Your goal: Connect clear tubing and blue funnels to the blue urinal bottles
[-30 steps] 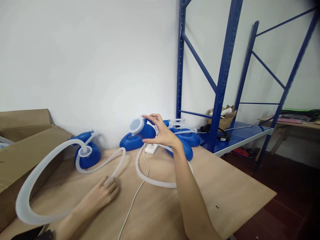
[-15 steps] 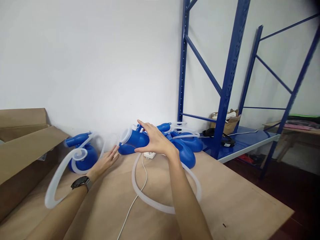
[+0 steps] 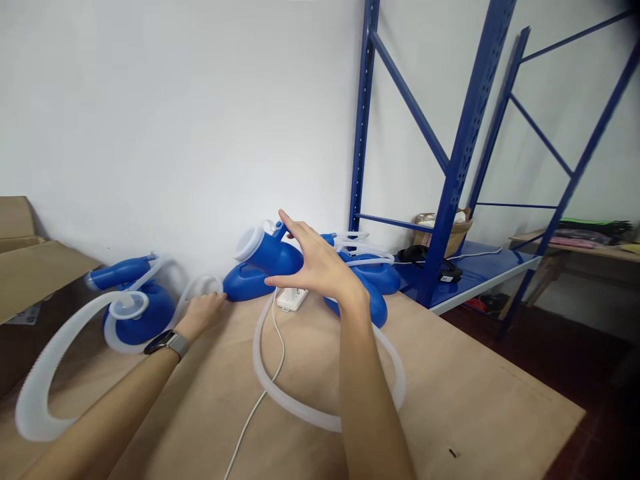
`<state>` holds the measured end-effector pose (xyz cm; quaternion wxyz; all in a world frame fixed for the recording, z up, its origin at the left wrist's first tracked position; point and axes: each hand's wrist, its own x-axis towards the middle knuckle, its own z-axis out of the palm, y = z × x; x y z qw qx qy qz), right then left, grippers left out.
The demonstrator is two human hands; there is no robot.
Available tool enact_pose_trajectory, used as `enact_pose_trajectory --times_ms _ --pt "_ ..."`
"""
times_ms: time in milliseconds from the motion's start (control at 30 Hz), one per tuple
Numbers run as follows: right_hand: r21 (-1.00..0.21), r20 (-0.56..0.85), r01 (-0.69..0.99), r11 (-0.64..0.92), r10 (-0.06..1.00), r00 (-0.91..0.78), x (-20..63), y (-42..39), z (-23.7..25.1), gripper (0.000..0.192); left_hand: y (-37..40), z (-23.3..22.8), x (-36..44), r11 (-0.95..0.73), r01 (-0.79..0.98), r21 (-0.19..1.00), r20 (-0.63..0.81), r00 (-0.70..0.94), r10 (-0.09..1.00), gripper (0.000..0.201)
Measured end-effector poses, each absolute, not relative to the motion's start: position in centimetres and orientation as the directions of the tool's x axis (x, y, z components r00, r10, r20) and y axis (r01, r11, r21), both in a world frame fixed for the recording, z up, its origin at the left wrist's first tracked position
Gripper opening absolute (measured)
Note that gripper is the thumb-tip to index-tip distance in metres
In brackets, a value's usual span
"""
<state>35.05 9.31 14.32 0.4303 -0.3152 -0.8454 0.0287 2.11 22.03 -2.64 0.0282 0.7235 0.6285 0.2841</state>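
My right hand is wrapped wide around a blue plastic urinal bottle, thumb below and fingers above and behind. The bottle's white-rimmed mouth points left and tilts up; its rear is hidden by the hand. Beneath it lies another blue bottle. My left hand is curled closed at that bottle's left end, near a thin white tube; what its fingers hold is hidden. A third blue bottle stands left, with a ribbed white hose curving from it.
An open cardboard box is at the left. Several blue bottles lie right of my hand. A white power strip, its cord and a looped clear hose rest on the wooden table. A blue metal rack stands behind right.
My left hand has gone from stretched fingers to a closed curl beside the lower bottle. The bottle in my right hand has risen and tilted upward. The view has shifted slightly.
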Motion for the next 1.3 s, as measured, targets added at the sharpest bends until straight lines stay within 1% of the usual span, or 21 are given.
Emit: enact_pose_trajectory --times_ms 67,200,300,400,500,567,600,633,667,700,733,767,800,833,933,1000,1033,1100,1167,1233,1300 --pt "-0.312 0.704 0.510 0.802 0.555 -0.442 34.5 9.5 14.3 0.110 20.4 -3.3 3.7 -0.247 0.915 0.320 0.408 0.102 0.907 0.033" --pt "-0.266 0.709 0.506 0.820 0.522 -0.473 33.3 9.7 14.2 0.115 16.5 -4.1 8.0 -0.413 0.900 0.141 0.412 0.326 0.851 0.046" --pt "-0.207 0.739 0.501 0.840 0.470 -0.483 32.8 9.4 14.4 0.101 12.8 -4.5 11.5 -0.562 0.827 0.032 0.345 0.518 0.782 0.045" --pt "-0.185 0.763 0.514 0.837 0.453 -0.462 32.8 8.9 14.7 0.091 8.6 -4.3 14.0 -0.681 0.730 -0.056 0.264 0.668 0.695 0.034" --pt "-0.205 0.764 0.522 0.828 0.469 -0.444 33.2 8.4 14.8 0.091 4.5 -2.6 14.7 -0.726 0.681 -0.098 0.255 0.722 0.643 0.025" --pt "-0.225 0.757 0.511 0.830 0.479 -0.444 33.3 8.2 14.8 0.094 2.3 -0.1 14.0 -0.707 0.701 -0.091 0.323 0.692 0.645 0.021" --pt "-0.229 0.751 0.503 0.834 0.480 -0.454 33.3 8.2 14.7 0.095 1.4 1.5 13.4 -0.671 0.742 0.004 0.444 0.600 0.666 0.017" --pt "-0.226 0.740 0.495 0.839 0.478 -0.473 33.3 8.1 14.7 0.095 0.7 3.3 12.8 -0.615 0.776 0.141 0.587 0.435 0.683 0.016" --pt "-0.215 0.726 0.487 0.847 0.472 -0.500 33.2 8.1 14.6 0.095 0.1 5.0 12.1 -0.555 0.780 0.288 0.700 0.224 0.678 0.020" --pt "-0.200 0.709 0.474 0.858 0.461 -0.535 33.0 8.0 14.6 0.095 -0.4 6.7 11.5 -0.490 0.761 0.425 0.751 0.006 0.661 0.031" --pt "-0.186 0.690 0.453 0.872 0.444 -0.572 32.6 8.0 14.6 0.094 -0.7 8.1 10.9 -0.439 0.726 0.529 0.756 -0.168 0.633 0.048" --pt "-0.177 0.671 0.423 0.889 0.423 -0.608 32.2 7.9 14.6 0.094 -0.8 9.2 10.5 -0.409 0.682 0.606 0.719 -0.250 0.649 0.063" --pt "-0.175 0.653 0.383 0.907 0.398 -0.645 31.7 7.9 14.6 0.094 -0.9 9.9 10.0 -0.385 0.628 0.676 0.662 -0.287 0.693 0.073" --pt "-0.179 0.634 0.340 0.923 0.372 -0.678 31.2 7.9 14.5 0.094 -0.9 10.1 9.7 -0.368 0.556 0.745 0.586 -0.284 0.759 0.078" --pt "-0.181 0.554 0.274 0.945 0.328 -0.765 29.4 7.9 13.5 0.094 -1.1 8.6 8.9 -0.257 0.229 0.939 0.299 -0.169 0.939 0.069" --pt "-0.158 0.483 0.283 0.946 0.324 -0.813 28.4 7.9 11.8 0.094 -1.3 6.5 8.5 -0.114 0.038 0.993 0.118 -0.136 0.984 0.068" --pt "-0.143 0.456 0.295 0.945 0.327 -0.828 28.1 7.8 10.5 0.094 -1.5 5.3 8.4 -0.045 -0.008 0.999 0.044 -0.132 0.990 0.068" --pt "-0.119 0.443 0.333 0.935 0.350 -0.825 27.8 7.4 7.3 0.095 -1.7 3.1 8.3 0.053 -0.028 0.998 -0.056 -0.126 0.990 0.068" --pt "-0.124 0.470 0.411 0.903 0.418 -0.777 27.9 6.8 3.4 0.098 -1.8 1.2 8.6 0.094 -0.014 0.995 -0.095 -0.122 0.988 0.069" --pt "-0.156 0.520 0.479 0.864 0.484 -0.704 28.0 6.2 -0.3 0.101 -1.8 -0.1 9.1 0.114 -0.004 0.994 -0.113 -0.135 0.984 0.073" --pt "-0.187 0.612 0.532 0.826 0.521 -0.594 28.1 5.9 -3.2 0.102 -1.7 -0.8 9.8 0.127 0.004 0.992 -0.125 -0.147 0.981 0.078"
